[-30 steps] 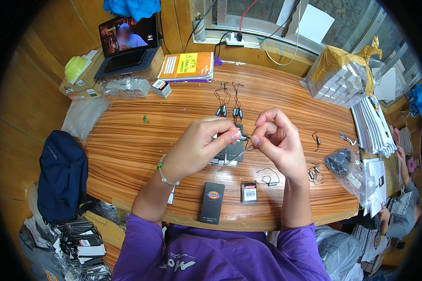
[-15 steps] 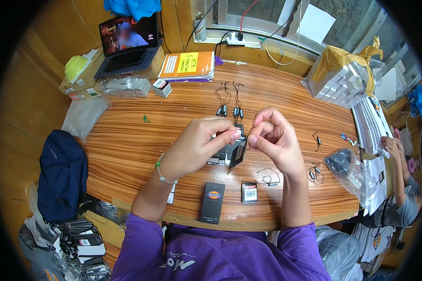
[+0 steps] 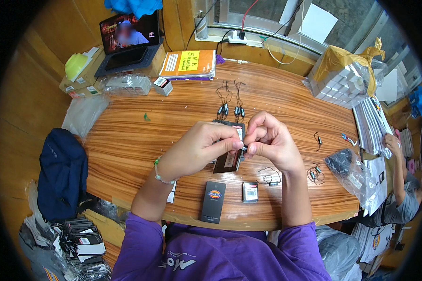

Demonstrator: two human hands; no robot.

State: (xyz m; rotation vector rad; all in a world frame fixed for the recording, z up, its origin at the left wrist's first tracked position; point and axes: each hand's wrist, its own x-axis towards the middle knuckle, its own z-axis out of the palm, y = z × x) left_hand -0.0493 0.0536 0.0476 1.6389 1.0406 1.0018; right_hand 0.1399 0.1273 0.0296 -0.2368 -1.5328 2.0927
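Over the middle of the table, my left hand (image 3: 208, 146) is closed in a pinch at the top of a dark hang tag (image 3: 227, 163), which hangs tilted below the fingertips. Close against it, my right hand (image 3: 273, 146) pinches a small black string end (image 3: 244, 149) at the tag's top corner; the fingers partly hide it. Behind the held tag lie more dark hang tags (image 3: 239, 127). Several black strings with small seals (image 3: 239, 111) rest beyond them. Nearer me are a black hang tag (image 3: 213, 202) and a small stack of barcode labels (image 3: 250, 192).
Loose strings (image 3: 315, 173) lie right of my hand, beside a clear plastic bag (image 3: 349, 169). A wrapped block of white boxes (image 3: 337, 86) stands back right. A tablet (image 3: 129, 37) and notebooks (image 3: 187, 65) are back left. Another person's arm (image 3: 398, 159) reaches in at right.
The held tag has turned to show more of its face and swung left. My right fingertips have come closer to my left ones, down at the tag's corner.
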